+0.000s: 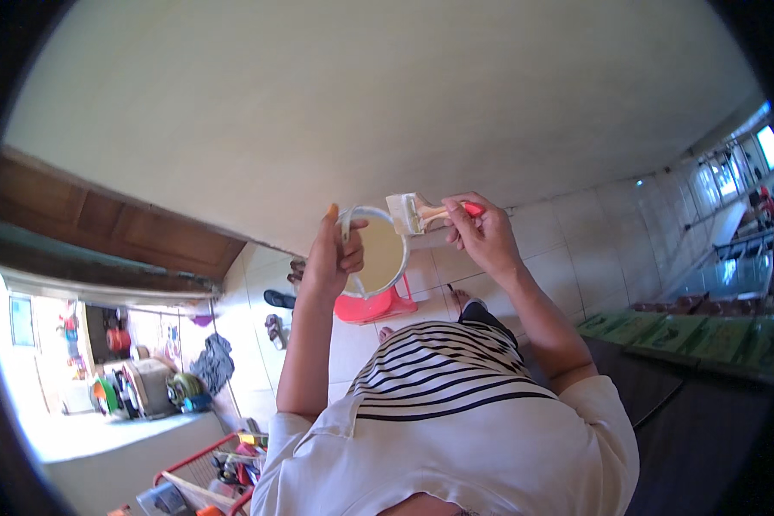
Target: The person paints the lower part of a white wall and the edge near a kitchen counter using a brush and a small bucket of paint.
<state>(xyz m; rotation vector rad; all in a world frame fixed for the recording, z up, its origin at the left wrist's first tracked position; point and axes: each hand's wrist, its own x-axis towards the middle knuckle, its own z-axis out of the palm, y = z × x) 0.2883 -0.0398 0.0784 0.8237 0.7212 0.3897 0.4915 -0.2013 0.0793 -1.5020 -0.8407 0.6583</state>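
My left hand grips the rim and handle side of a white paint bucket, its fingers hooked over the edge. Pale cream paint fills part of the bucket. In my right hand is a paintbrush with a light wooden handle tipped in red. The brush's wide, paint-coated head points left and hangs over the bucket's right rim. Whether it touches the rim I cannot tell. Facing me is a plain off-white wall.
A red plastic stool stands on the tiled floor below the bucket. Several sandals lie to its left. A brown wooden door is at the left. At right, green packages lie on a dark surface. A red basket sits lower left.
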